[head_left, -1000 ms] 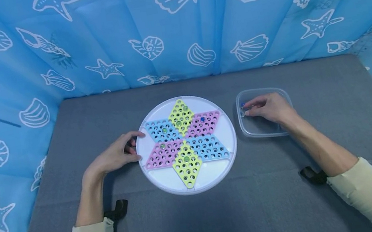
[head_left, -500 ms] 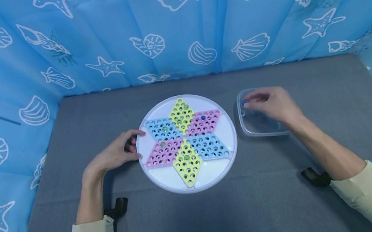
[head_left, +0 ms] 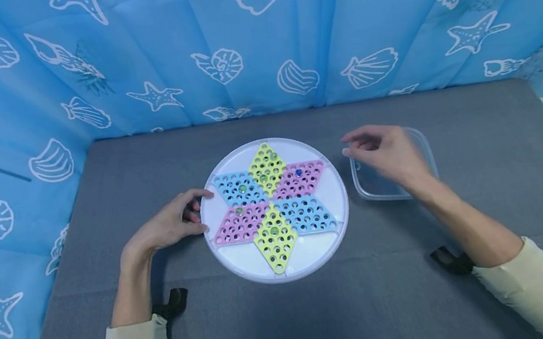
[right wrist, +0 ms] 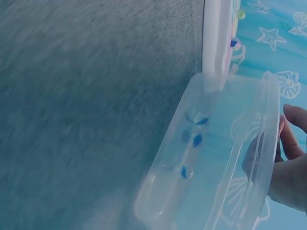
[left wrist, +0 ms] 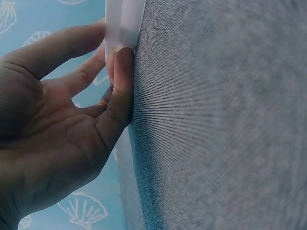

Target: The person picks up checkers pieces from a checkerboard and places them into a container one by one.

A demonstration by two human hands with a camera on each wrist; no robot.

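A round white Chinese checkers board [head_left: 277, 257] with a star of yellow, blue and pink holed sections lies on the table. Several green marbles [head_left: 274, 231] and one blue marble [head_left: 299, 173] sit in its holes. My left hand [head_left: 168, 221] holds the board's left rim, seen close up in the left wrist view. Above the left edge of a clear plastic container [head_left: 365, 187] hovers my right hand [head_left: 389, 154], fingers bent and fingertips near each other. Whether a marble is between them is hidden. In the right wrist view, blue-swirled marbles [right wrist: 197, 140] show through the container's wall.
A grey cloth covers the table [head_left: 296, 325]. Behind it and at the sides hangs a blue curtain [head_left: 167, 49] with white shells and starfish. The container stands a short way right of the board.
My right hand has risen out of the container and shifted left toward the board. My left hand stays on the rim. The marbles on the board look unmoved.
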